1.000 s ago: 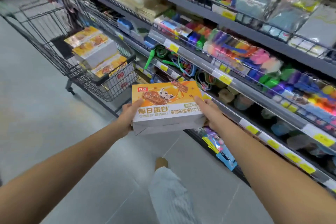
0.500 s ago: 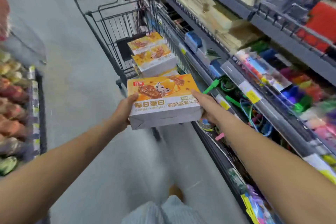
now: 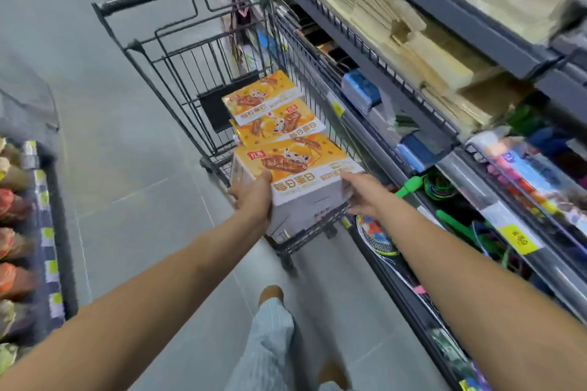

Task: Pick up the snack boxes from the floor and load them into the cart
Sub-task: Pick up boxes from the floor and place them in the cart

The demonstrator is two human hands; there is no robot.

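I hold an orange-and-white snack box [image 3: 295,174] between both hands, over the near end of the black wire cart [image 3: 178,67]. My left hand [image 3: 254,197] grips its left side and my right hand [image 3: 362,194] presses on its right side. Two more boxes of the same kind lie in the cart basket: one [image 3: 279,124] just beyond the held box, another [image 3: 260,95] farther back. The held box's lower edge is at about the level of the cart's near rim.
The cart stands close against the grey shelving [image 3: 444,79] on the right, stocked with packets, skipping ropes and toys. A low display [image 3: 28,232] with wrapped goods runs along the left edge. Grey tiled floor [image 3: 127,200] lies between. My leg [image 3: 270,343] is below.
I have walked closer to the cart and carried the box forward. It went from well short of the cart to over the cart's near end, with both hands still on it.
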